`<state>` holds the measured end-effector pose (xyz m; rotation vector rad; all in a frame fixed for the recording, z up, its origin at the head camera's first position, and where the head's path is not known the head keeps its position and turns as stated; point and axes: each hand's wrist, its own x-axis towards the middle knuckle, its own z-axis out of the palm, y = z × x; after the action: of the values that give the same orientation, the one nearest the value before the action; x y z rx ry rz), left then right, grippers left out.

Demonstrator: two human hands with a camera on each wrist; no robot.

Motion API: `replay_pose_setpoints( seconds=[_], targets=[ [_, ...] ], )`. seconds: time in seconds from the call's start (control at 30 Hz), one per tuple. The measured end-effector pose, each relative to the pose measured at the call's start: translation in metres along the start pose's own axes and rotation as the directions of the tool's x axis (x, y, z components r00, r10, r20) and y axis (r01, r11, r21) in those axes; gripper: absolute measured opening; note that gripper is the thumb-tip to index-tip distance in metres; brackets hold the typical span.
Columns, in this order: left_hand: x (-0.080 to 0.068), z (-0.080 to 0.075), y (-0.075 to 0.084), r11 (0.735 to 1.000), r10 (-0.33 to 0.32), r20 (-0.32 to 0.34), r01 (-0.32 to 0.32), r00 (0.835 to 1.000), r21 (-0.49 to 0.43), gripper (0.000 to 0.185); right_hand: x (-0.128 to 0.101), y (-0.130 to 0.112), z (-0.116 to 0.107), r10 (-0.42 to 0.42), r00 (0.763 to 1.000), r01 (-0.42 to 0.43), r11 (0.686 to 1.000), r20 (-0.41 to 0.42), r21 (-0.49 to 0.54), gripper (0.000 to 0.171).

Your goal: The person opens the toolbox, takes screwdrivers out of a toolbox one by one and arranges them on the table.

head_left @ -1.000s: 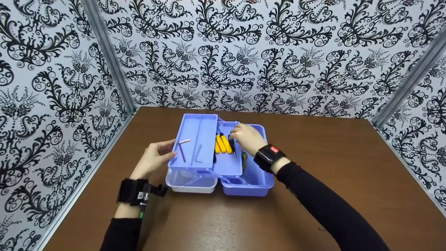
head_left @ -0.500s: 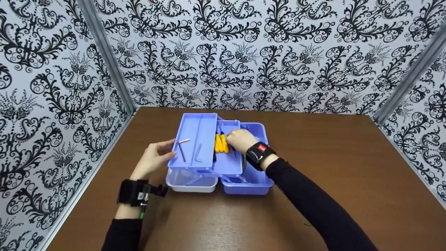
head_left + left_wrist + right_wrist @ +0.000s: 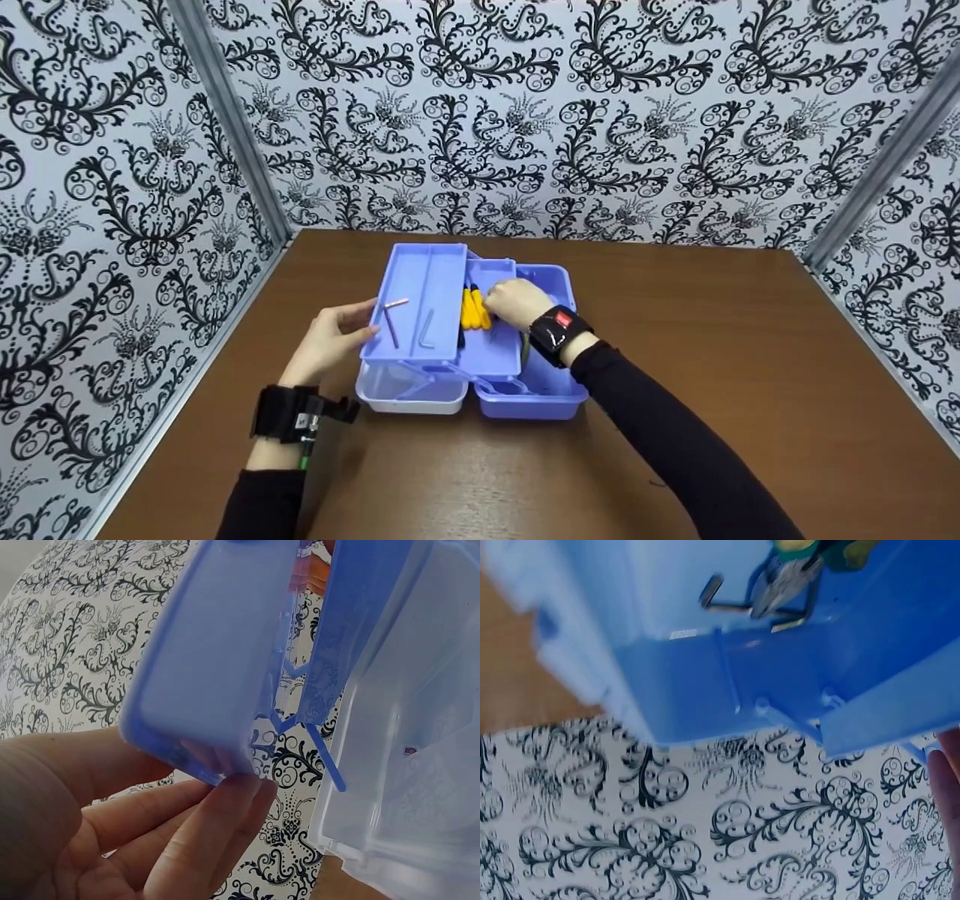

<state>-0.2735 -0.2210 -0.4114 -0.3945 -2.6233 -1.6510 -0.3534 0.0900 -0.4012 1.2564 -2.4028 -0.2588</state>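
Observation:
A blue fold-out toolbox (image 3: 555,390) stands open on the brown table (image 3: 675,315). Its raised upper tray (image 3: 420,277) holds a pinkish hex key (image 3: 391,324) and a grey hex key (image 3: 426,334). My left hand (image 3: 366,319) touches that tray's left edge, with fairly straight fingers (image 3: 225,817) under the tray's corner (image 3: 217,645). Yellow-handled screwdrivers (image 3: 471,313) lie in the middle tray (image 3: 495,352). My right hand (image 3: 491,301) bends down over their far ends, and the grip is hidden. Green-and-yellow pliers (image 3: 795,570) lie in the box (image 3: 780,682).
A clear plastic tray (image 3: 409,390) (image 3: 405,765) sits under the raised tray at the front left. Patterned black-and-white walls (image 3: 525,112) close in the table on the left, back and right. Bare brown tabletop lies in front of and right of the toolbox.
My right hand has slid left and a little toward me across the middle tray, onto the yellow screwdrivers. The left hand has stayed at the tray's edge.

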Motion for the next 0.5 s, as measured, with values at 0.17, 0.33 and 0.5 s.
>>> replay_pose_setpoints(
  seconds=[0.17, 0.33, 0.5],
  targets=[
    [0.002, 0.000, 0.001, 1.000, 0.000, 0.011, 0.000, 1.000, 0.001, 0.051, -0.007, 0.009, -0.015, -0.009, 1.000, 0.009, 1.000, -0.009, -0.003, 0.017],
    [0.000, -0.001, 0.001, 0.999, 0.002, 0.002, -0.002, 1.000, 0.033, 0.051, -0.014, 0.012, -0.020, 0.026, 0.998, -0.025, 1.000, -0.057, 0.007, 0.024],
    [0.002, 0.000, 0.001, 1.000, -0.003, -0.006, 0.004, 1.000, 0.030, 0.050, -0.022, 0.014, -0.023, 0.056, 0.991, -0.050, 0.997, -0.121, 0.053, 0.023]
  ],
)
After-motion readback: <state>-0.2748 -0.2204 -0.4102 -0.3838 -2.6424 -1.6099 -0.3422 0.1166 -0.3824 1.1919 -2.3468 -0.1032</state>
